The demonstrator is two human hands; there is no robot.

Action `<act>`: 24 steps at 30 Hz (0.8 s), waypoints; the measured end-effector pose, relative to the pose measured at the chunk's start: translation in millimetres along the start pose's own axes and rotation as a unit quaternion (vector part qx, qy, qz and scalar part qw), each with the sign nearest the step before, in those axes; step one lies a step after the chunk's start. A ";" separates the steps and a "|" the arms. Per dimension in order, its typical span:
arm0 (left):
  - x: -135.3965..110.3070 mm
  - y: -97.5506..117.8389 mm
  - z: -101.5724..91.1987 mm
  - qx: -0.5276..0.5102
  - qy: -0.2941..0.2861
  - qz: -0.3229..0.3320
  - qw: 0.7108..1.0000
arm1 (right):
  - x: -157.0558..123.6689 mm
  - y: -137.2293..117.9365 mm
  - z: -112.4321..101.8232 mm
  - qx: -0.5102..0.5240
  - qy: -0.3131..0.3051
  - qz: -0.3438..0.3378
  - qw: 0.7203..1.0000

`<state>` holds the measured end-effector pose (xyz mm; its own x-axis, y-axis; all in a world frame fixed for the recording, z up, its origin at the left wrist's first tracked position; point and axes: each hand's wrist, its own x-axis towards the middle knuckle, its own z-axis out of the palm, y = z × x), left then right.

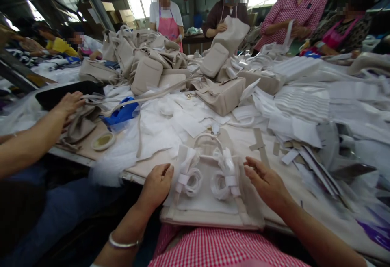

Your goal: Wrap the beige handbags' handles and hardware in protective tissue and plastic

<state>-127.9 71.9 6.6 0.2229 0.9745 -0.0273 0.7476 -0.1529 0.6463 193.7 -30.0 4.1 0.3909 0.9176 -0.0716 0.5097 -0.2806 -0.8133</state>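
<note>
A beige, leather-like handbag with two coiled, white-wrapped straps lies at the near edge of the beige worktop, between the hands. The left hand curls at its left side, grip unclear; the right hand has parted, unclenched fingers. Beyond are white sheets and piled beige bags.

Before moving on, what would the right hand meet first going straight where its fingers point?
The right hand would likely meet the beige, boxy handbag with white wrapping; the remaining gap is unclear.
</note>
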 end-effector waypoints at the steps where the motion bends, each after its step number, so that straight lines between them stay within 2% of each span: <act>1: -3.0 -5.8 -0.9 -0.018 -0.016 -0.035 0.999 | -4.3 -2.2 -3.7 -0.025 0.025 -0.022 0.999; 3: -10.6 -10.4 -2.5 -0.036 -0.012 -0.071 0.997 | -14.9 -12.9 -8.1 -0.060 0.065 -0.119 0.989; 4: -14.5 -8.7 -3.5 -0.029 0.016 -0.055 0.998 | -20.2 -20.1 -8.5 -0.074 0.066 -0.184 0.978; 6: -21.2 1.0 -5.7 0.017 0.070 0.040 0.997 | -28.1 -33.0 -6.0 -0.106 -0.001 -0.304 0.947; 7: -23.6 7.9 -6.6 0.047 0.060 0.110 0.991 | -29.6 -37.0 -3.3 -0.124 -0.062 -0.338 0.931; 9: -25.9 21.6 -7.8 0.106 -0.051 0.223 0.968 | -27.0 -37.7 2.9 -0.152 -0.184 -0.348 0.907; 10: -25.8 27.2 -8.1 0.134 -0.123 0.242 0.953 | -23.6 -35.0 5.4 -0.157 -0.231 -0.334 0.900; 12: -23.6 34.3 -8.6 0.166 -0.227 0.221 0.934 | -16.0 -26.4 7.5 -0.148 -0.282 -0.300 0.899; 14: -20.9 34.6 -9.9 0.141 -0.266 0.190 0.934 | -11.8 -17.9 5.3 -0.124 -0.297 -0.289 0.902; 16: -20.0 27.9 -11.1 0.050 -0.254 0.192 0.946 | -13.5 -10.9 1.2 -0.088 -0.279 -0.303 0.907; 18: -21.9 15.0 -10.2 -0.063 -0.167 0.159 0.971 | -19.4 -3.8 -1.0 -0.042 -0.225 -0.312 0.922; 19: -23.7 7.3 -8.7 -0.105 -0.104 0.109 0.983 | -22.6 0.5 -0.5 -0.020 -0.180 -0.300 0.937; 21: -27.7 -6.9 -4.0 -0.130 -0.007 -0.025 0.991 | -26.9 10.4 4.1 0.013 -0.073 -0.220 0.973; 23: -30.9 -14.4 0.7 -0.105 0.006 -0.123 0.987 | -26.7 19.8 11.7 0.043 -0.002 -0.080 0.996; 24: -31.9 -14.4 2.4 -0.092 -0.003 -0.146 0.985 | -25.3 23.2 15.6 0.059 0.008 -0.015 0.998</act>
<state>-144.3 42.6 -3.6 0.0195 0.9715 -0.2362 0.6549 0.1661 0.7373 183.7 -55.4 -22.0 0.3896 0.9202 -0.0387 0.4281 -0.2182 -0.8770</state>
